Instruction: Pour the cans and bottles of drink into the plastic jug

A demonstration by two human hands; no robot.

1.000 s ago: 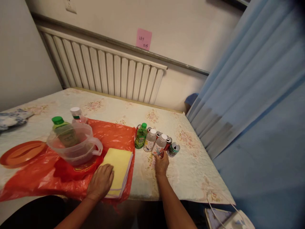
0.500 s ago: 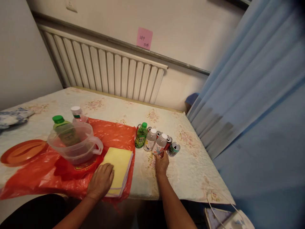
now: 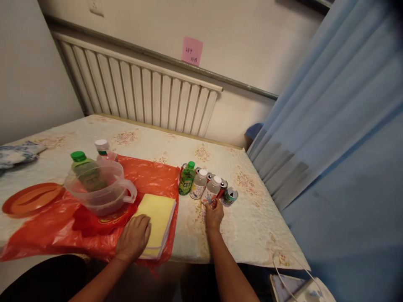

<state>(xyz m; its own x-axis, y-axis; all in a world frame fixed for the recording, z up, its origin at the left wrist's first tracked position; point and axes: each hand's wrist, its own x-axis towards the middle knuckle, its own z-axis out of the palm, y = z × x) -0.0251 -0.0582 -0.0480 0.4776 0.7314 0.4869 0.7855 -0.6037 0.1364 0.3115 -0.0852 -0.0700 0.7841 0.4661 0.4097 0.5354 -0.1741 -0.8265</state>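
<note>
My left hand (image 3: 134, 237) lies flat along the left edge of a folded yellow cloth (image 3: 159, 218), fingers stretched out. My right hand (image 3: 214, 214) has its thumb and fingers closed around the lower part of a clear plastic bottle (image 3: 210, 193) with a white cap, which stands upright. Left of it are a second white-capped bottle (image 3: 198, 186) and a green-capped green bottle (image 3: 187, 180). Several drink cans stand behind this row. A teal can (image 3: 231, 196) is just right of my right hand.
A clear plastic jug (image 3: 94, 201) sits on a red scalloped dish (image 3: 85, 226) over a red plastic bag (image 3: 147, 174). Two large bottles stand behind it; an orange lid (image 3: 31, 199) lies left. A blue curtain (image 3: 330, 147) hangs on the right.
Both hands and the objects keep their places. Only a very slight shift of the whole view shows.
</note>
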